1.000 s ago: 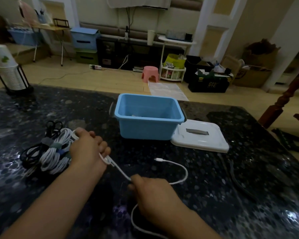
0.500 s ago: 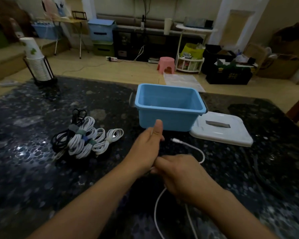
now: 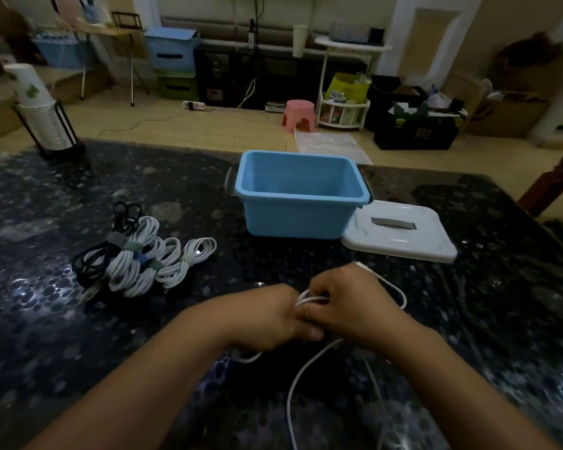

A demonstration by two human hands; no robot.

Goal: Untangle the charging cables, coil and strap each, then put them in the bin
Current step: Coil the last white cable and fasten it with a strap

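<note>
Both hands (image 3: 309, 315) grip the white cable (image 3: 293, 384)

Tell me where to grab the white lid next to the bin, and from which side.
Grip the white lid by the grey recessed handle at its centre, coming straight down from above. It lies flat on the table with that handle facing up, and its left edge sits tight against the blue bin, so a side approach there looks blocked. Its right and near edges look free.
</note>
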